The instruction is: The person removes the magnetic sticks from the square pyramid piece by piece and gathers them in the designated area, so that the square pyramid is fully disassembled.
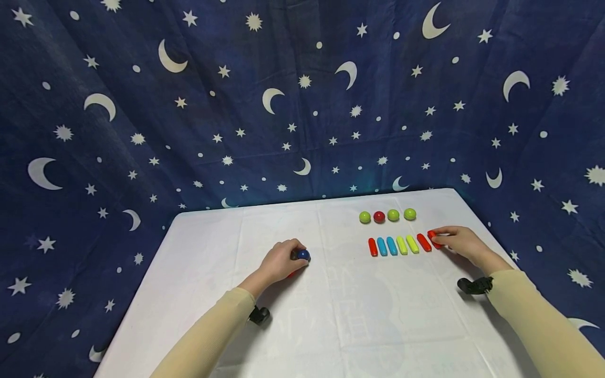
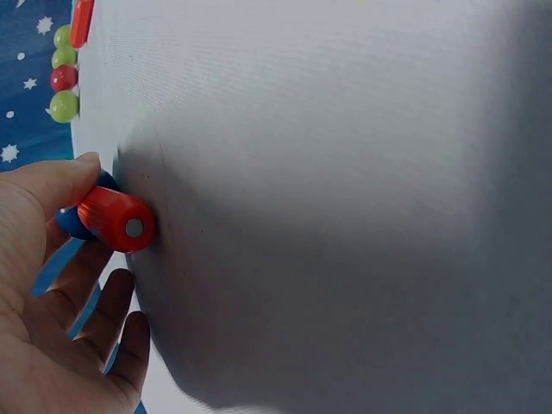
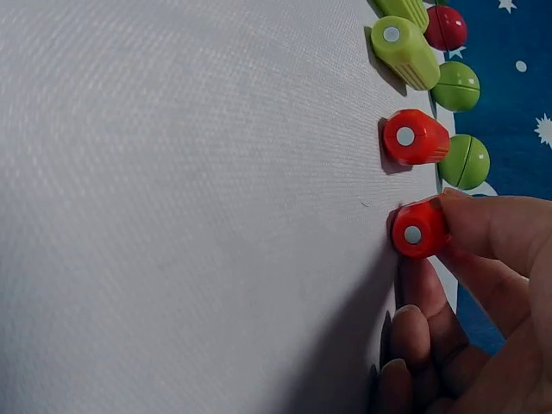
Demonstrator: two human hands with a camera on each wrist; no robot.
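Observation:
On the left side of the white table, my left hand (image 1: pixel 280 260) holds a red rod (image 2: pixel 116 219) with a grey disc in its end. Blue balls (image 2: pixel 75 226) show behind that rod, partly hidden by it and by the thumb; in the head view one blue ball (image 1: pixel 303 255) sits at the fingertips. Over on the right, my right hand (image 1: pixel 460 243) pinches another red rod (image 3: pixel 420 228) between thumb and fingers, close to the tabletop. This rod is the rightmost of a row, beside a second red rod (image 1: pixel 424 242).
Leftward the row continues with yellow rods (image 1: pixel 402 245), blue rods (image 1: pixel 392 245) and a red rod (image 1: pixel 373 247). Behind it stand green balls (image 1: pixel 409 214) and one red ball (image 1: pixel 379 217). A dark blue star-patterned cloth (image 1: pixel 302 131) hangs past the white table (image 1: pixel 378 315).

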